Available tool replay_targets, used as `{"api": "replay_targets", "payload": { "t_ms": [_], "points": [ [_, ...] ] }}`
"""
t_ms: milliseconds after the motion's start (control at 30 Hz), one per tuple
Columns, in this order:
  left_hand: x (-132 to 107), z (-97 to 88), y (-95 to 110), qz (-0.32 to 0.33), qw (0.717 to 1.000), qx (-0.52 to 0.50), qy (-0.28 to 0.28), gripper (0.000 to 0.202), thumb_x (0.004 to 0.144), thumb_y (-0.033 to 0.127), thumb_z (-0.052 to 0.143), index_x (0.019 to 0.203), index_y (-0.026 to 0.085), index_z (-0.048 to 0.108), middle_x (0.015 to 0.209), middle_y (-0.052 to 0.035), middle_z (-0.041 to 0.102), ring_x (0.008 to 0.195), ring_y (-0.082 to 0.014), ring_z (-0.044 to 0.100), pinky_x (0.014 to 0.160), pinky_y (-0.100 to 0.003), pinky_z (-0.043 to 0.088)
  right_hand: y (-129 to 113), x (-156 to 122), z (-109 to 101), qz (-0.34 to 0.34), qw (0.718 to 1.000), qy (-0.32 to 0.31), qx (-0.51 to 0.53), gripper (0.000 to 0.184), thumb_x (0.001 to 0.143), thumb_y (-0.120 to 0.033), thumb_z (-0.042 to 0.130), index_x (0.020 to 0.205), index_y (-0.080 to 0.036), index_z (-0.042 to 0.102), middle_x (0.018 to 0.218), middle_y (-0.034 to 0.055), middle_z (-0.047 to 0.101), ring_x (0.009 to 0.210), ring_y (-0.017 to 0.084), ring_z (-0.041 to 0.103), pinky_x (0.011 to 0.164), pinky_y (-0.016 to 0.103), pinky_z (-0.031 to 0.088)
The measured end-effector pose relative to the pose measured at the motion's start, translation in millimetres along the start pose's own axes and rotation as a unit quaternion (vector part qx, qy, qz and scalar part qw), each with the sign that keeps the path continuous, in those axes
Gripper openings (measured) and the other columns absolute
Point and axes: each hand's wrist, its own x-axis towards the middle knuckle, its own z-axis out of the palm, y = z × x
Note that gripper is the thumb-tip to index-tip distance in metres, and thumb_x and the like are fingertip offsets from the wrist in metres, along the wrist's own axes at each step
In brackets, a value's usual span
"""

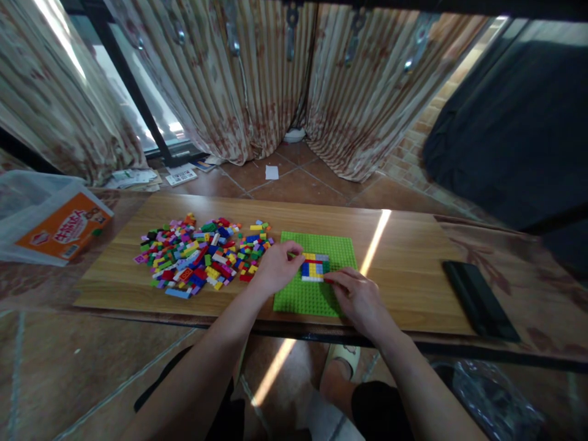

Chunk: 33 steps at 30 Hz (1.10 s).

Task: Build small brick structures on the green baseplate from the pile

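Note:
A green studded baseplate (316, 245) lies on a wooden board (404, 269). A small block of yellow, blue, white and red bricks (314, 267) is built near its middle. My left hand (277, 265) rests on the plate's left edge, fingers curled in a pinch on a small brick that I cannot name, right beside the build. My right hand (356, 295) lies on the plate's lower right, fingertips pressed together at the build's right edge. A pile of loose coloured bricks (204, 254) spreads to the left of the plate.
A black phone (480, 299) lies at the board's right end. A clear plastic box with an orange label (55, 226) stands at the far left. Curtains, scattered papers and tiled floor lie beyond the board. My legs and a slipper show below.

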Motion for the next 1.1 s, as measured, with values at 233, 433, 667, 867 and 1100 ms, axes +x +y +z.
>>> {"api": "replay_targets", "payload": {
  "t_ms": [233,433,667,867,1100],
  "points": [
    [-4,0.5,5,0.003,0.999,0.044,-0.001,0.016,0.078,0.023,0.061,0.089,0.017,0.071,0.089,-0.0054,0.073,0.082,-0.0182,0.065,0.078,-0.028,0.048,5,0,6,0.007,1.0,0.025,-0.006,0.028,0.088,-0.017,0.049,0.106,-0.024,0.068,0.1,0.0039,0.069,0.085,0.018,0.065,0.077,0.03,0.052],
    [-4,1.2,7,-0.004,0.998,0.062,-0.013,0.017,0.078,0.024,0.063,0.091,0.016,0.07,0.094,-0.0069,0.073,0.084,-0.019,0.065,0.078,-0.029,0.049,4,1,8,0.019,0.999,0.039,-0.017,0.023,0.088,-0.022,0.05,0.103,-0.023,0.068,0.098,0.0054,0.07,0.08,0.018,0.066,0.072,0.03,0.052],
    [-5,0.3,10,-0.011,0.998,0.061,-0.025,0.019,0.077,0.023,0.064,0.093,0.015,0.069,0.095,-0.0077,0.073,0.084,-0.02,0.066,0.077,-0.029,0.049,1,2,9,0.04,0.998,0.044,0.003,0.021,0.086,-0.023,0.054,0.101,-0.022,0.069,0.092,0.0047,0.071,0.078,0.018,0.066,0.071,0.031,0.052],
    [-5,0.1,11,-0.007,0.997,0.07,-0.029,0.02,0.078,0.023,0.063,0.095,0.014,0.069,0.096,-0.0093,0.073,0.085,-0.0213,0.066,0.079,-0.031,0.05,8,2,5,0.08,0.992,0.05,0.089,0.023,0.081,-0.027,0.059,0.101,-0.021,0.069,0.086,0.0035,0.071,0.073,0.017,0.065,0.071,0.031,0.053],
    [-3,-0.7,9,-0.012,0.995,0.092,-0.026,0.021,0.084,0.019,0.054,0.098,0.015,0.069,0.099,-0.0077,0.073,0.089,-0.0194,0.066,0.081,-0.03,0.05,8,8,0,0.187,0.964,0.102,0.16,0.031,0.08,-0.043,0.058,0.093,-0.018,0.071,0.084,0.0065,0.071,0.069,0.018,0.063,0.067,0.033,0.051]
  ]
}}
